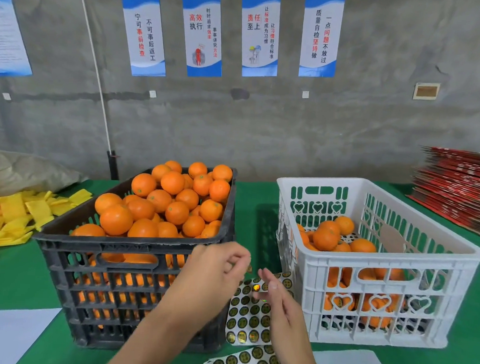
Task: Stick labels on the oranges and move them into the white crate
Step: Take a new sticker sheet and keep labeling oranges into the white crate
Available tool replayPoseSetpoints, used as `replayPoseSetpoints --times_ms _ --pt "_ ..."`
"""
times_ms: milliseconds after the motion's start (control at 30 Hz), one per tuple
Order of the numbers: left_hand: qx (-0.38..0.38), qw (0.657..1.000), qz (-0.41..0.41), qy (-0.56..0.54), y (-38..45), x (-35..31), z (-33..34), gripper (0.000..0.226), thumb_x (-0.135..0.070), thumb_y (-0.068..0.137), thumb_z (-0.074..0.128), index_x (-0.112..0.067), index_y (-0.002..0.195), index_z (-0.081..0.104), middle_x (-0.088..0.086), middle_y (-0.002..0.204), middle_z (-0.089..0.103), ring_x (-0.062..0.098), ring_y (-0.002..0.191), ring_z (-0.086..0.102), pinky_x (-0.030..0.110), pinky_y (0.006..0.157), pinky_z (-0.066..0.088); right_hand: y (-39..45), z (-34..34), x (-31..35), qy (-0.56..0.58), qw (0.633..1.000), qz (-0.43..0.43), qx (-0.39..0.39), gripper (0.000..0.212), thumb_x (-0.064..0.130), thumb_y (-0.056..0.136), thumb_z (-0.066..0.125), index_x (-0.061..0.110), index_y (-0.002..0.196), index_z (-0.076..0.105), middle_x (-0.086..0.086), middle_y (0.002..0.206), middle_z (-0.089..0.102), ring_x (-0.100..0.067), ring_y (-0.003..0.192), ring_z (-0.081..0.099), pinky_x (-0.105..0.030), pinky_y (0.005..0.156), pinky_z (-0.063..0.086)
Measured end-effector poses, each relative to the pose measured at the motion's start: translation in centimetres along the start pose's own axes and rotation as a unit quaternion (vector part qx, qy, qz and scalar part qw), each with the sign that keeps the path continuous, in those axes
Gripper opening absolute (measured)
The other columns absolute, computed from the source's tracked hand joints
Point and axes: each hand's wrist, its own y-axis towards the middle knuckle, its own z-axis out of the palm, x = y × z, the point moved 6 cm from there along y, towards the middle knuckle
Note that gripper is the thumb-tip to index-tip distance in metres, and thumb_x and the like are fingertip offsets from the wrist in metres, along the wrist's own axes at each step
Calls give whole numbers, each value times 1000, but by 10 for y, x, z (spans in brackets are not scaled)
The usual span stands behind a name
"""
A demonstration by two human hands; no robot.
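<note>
- Covering the whole bench, the green cloth (260, 200) carries both crates, with paper sheets lying on it at 7 and 5 o'clock.
- The black crate (132, 262) stands left of centre, around 8 o'clock from the middle of the view, heaped above its rim with unlabelled oranges (173, 203); more fruit shows through its slotted front wall.
- The white crate (380, 263) sits beside it at 3 o'clock, apart from the black one by a strip of cloth. It holds a smaller pile of oranges (334, 235) gathered at its left side, resting on what looks like a dotted sheet; the right half of its floor cannot be seen.
- A stack of red flat cartons (460, 187) lies at 2 o'clock behind the white crate.
- Yellow foam sleeves (14, 216) are scattered at 9 o'clock, in front of a grey sack (23, 171).
- Label sheets (250, 317) of round gold-and-dark stickers lie in the gap between the crates at 6 o'clock, one propped up, another flat below it.
- The left hand (216, 267) hovers before the black crate's front right corner, fingers curled inward; whether it pinches anything cannot be told.
- The right hand (279, 299) is close by but apart from it, fingers extended over the propped sheet, a shiny label (256, 287) at its fingertips.
</note>
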Motion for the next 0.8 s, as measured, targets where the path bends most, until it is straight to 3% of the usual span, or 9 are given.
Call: replayPoseSetpoints --times_ms 67,167,300,433,567,800 --pt "4 997 -32 -72 2 2 -7 11 -23 99 64 -26 97 74 -15 79 74 5 68 73 18 64 58 1 1 1 28 999 -16 4 37 54 104 33 51 137 49 36 132 58 4 116 62 -22 104 41" --pt "28 990 -54 -124 -1 3 -4 12 -18 98 64 -22 104 75 -8 83 76 9 74 75 27 71 62 1 -1 5 77 996 -34 -9 39 49 103 39 38 135 58 18 130 67 -10 108 70 -30 99 51" --pt "68 992 -60 -83 -8 11 23 23 -14 104 52 -22 120 66 -6 87 76 1 76 74 24 71 62 -5 -2 18 74 994 -69 -31 40 61 101 42 48 134 60 15 118 73 -7 110 69 -23 94 55" --pt "60 997 -45 -12 -12 26 41 27 -19 106 45 -29 125 61 -12 105 72 -10 78 69 15 65 57 -6 -2 16 72 994 -74 -36 36 52 106 40 46 134 61 13 110 75 -9 106 71 -32 92 56" --pt "67 993 -28 90 -12 39 50 35 -18 104 42 -35 132 56 -15 123 68 1 99 68 22 80 58 -4 -1 10 71 995 -63 -34 37 46 104 40 40 133 62 4 106 76 -15 98 72 -36 94 56" --pt "63 992 -44 101 -15 47 54 37 -22 104 42 -38 136 53 -17 124 68 3 98 68 31 86 59 -3 0 4 92 995 -28 -35 43 53 100 36 42 107 77 0 92 77 -11 96 70 -30 94 51"
